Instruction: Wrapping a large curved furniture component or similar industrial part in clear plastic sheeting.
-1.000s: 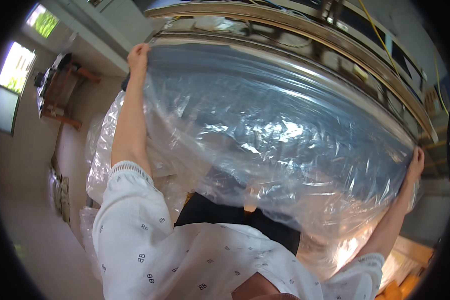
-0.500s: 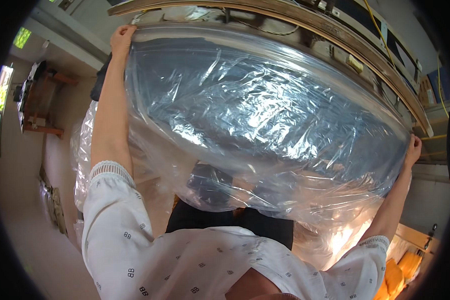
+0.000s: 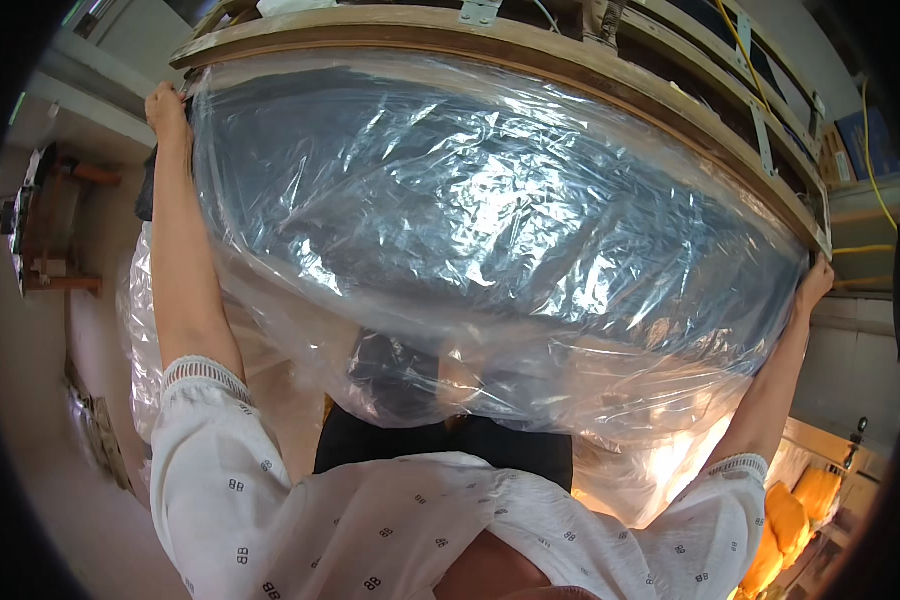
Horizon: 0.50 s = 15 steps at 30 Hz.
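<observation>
A wide sheet of clear, shiny plastic film (image 3: 370,190) is stretched in front of me, its near part hanging loose in wrinkles toward my lap. My left hand (image 3: 168,110) is closed at its far left corner, close to the left end of a long wooden bar (image 3: 400,35). At the right corner, my right hand (image 3: 817,280) is closed on the film just below the bar's right end. Both arms are spread wide. The film's far edge runs along and under the bar, so that edge is partly hidden.
Metal brackets (image 3: 479,12) join the bar to a slatted wooden frame behind it. A yellow cord (image 3: 875,160) hangs at the right. Orange bundles (image 3: 788,525) lie at the lower right. A wooden shelf (image 3: 45,235) stands by the left wall.
The wooden bar now sits nearer, covering the gap that showed behind the film's far edge. Both hands and the film appear shifted left, and the left hand is lower in view.
</observation>
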Motion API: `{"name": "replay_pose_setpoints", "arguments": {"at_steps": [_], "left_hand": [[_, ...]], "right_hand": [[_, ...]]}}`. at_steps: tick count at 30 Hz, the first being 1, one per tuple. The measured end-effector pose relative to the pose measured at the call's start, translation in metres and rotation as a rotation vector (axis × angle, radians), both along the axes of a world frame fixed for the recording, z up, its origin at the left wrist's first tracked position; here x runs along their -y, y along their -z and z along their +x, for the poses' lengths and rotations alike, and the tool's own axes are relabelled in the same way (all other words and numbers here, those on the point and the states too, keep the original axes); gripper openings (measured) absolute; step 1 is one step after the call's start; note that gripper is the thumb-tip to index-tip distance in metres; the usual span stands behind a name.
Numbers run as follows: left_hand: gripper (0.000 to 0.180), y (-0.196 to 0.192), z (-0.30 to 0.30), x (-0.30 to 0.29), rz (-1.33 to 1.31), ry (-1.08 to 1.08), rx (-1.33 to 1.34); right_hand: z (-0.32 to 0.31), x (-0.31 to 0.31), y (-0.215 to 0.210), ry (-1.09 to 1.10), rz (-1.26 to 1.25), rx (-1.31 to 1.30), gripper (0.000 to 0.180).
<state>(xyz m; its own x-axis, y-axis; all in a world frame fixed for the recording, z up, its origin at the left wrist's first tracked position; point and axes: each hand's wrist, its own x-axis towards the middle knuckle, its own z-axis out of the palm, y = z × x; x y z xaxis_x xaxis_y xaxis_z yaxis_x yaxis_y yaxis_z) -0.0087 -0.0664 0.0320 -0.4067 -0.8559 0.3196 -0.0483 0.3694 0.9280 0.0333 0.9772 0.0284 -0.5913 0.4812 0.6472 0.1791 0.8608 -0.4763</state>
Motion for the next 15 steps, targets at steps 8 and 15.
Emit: {"name": "replay_pose_setpoints", "arguments": {"at_steps": [8, 15], "left_hand": [[0.042, -0.012, 0.018, -0.032, -0.425, 0.503, 0.553], [0.038, -0.063, 0.082, 0.095, 0.090, 0.511, 0.392]], "right_hand": [[0.015, -0.006, -0.010, 0.065, -0.083, -0.076, 0.041], [0.142, 0.129, -0.049, -0.145, 0.433, 0.323, 0.021]]}}
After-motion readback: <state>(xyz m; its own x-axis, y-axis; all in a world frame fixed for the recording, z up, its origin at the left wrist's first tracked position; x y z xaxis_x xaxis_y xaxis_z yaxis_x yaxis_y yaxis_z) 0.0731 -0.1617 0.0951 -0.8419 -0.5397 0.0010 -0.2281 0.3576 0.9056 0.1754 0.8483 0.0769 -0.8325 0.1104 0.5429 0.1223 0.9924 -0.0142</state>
